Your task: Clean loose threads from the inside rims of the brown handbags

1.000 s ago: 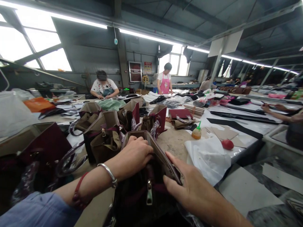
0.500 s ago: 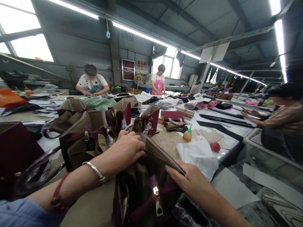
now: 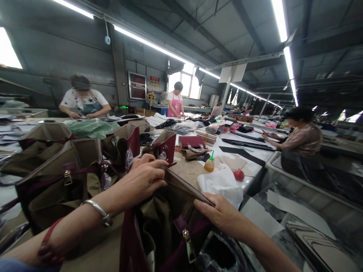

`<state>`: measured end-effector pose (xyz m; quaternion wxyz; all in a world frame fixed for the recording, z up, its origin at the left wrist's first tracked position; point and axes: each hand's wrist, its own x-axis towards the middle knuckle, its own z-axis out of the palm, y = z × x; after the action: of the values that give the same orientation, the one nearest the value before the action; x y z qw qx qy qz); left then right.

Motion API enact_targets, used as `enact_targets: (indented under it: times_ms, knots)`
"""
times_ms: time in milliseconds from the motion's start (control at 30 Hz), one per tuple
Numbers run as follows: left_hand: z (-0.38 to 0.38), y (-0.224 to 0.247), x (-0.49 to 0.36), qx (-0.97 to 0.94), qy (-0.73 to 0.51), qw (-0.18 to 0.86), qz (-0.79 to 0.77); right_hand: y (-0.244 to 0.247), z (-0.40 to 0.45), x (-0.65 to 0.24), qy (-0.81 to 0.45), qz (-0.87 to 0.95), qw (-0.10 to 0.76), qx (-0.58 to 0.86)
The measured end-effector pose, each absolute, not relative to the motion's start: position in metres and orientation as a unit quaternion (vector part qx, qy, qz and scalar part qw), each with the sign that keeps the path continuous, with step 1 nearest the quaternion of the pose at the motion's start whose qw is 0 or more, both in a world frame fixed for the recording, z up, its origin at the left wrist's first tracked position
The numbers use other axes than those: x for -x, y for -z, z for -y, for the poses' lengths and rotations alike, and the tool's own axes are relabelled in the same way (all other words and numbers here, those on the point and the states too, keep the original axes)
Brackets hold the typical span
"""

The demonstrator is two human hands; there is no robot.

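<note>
1. Leftmost, open bags (image 3: 65, 181) with brown lining, dark red trim; grouped on surface (image 3: 184, 166), one showing a zip pull (image 3: 67, 177).
2. Behind them, person in star-print top (image 3: 83, 99), both hands low at the work area; green plastic (image 3: 92, 128) lies in front.
3. Left hand (image 3: 143, 175): fingers bent, gripping top rim of held bag (image 3: 161, 223) on its far side. Silver bangle (image 3: 98, 211) and red cord (image 3: 51, 238) on that arm.
4. Held bag: low centre, nearest the camera, mouth open, lining folds visible. Metal zipper pull (image 3: 189, 245) hangs from dark red tab inside. Can't tell what supports its base.
5. Farther back, person in pink apron (image 3: 176, 104) standing; nearer, small dark red bag (image 3: 193, 145) with wrapped handle on surface.
6. Bottle (image 3: 210, 163), green nozzle, amber contents, upright, near white sheet (image 3: 221, 183).
7. Right hand (image 3: 221, 213): closed on the held bag's rim, thumb inside, fingers outside. Clear plastic (image 3: 227, 257) below it.
8. Red object (image 3: 238, 175) just beside white sheet; black strips (image 3: 246, 145) behind.
9. Far right, person in patterned top (image 3: 303, 138), arms forward; pale bin (image 3: 306, 189) nearer, flat pale pieces (image 3: 323, 241) at lower right.
</note>
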<state>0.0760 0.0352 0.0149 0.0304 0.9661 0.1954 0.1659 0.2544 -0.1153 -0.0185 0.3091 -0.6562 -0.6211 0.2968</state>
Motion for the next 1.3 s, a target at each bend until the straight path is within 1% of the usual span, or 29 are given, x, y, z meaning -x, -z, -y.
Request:
enact_targets:
  times_ms: [167, 367, 700, 1300]
  knots:
    - [-0.038, -0.016, -0.085, -0.963, -0.143, 0.053, -0.221, 0.02, 0.114, -0.259, -0.309, 0.613, 0.301, 0.662]
    - [-0.038, -0.017, -0.089, -0.958, -0.137, 0.052, -0.247, 0.018, 0.113, -0.261, -0.294, 0.632, 0.292, 0.655]
    - [-0.041, -0.008, -0.088, -0.953, -0.185, 0.019, -0.238, 0.015, 0.114, -0.253, -0.272, 0.65, 0.273, 0.655]
    - [-0.04, -0.005, -0.081, -0.947, -0.195, 0.029, -0.254, 0.018, 0.11, -0.246, -0.264, 0.651, 0.291, 0.65]
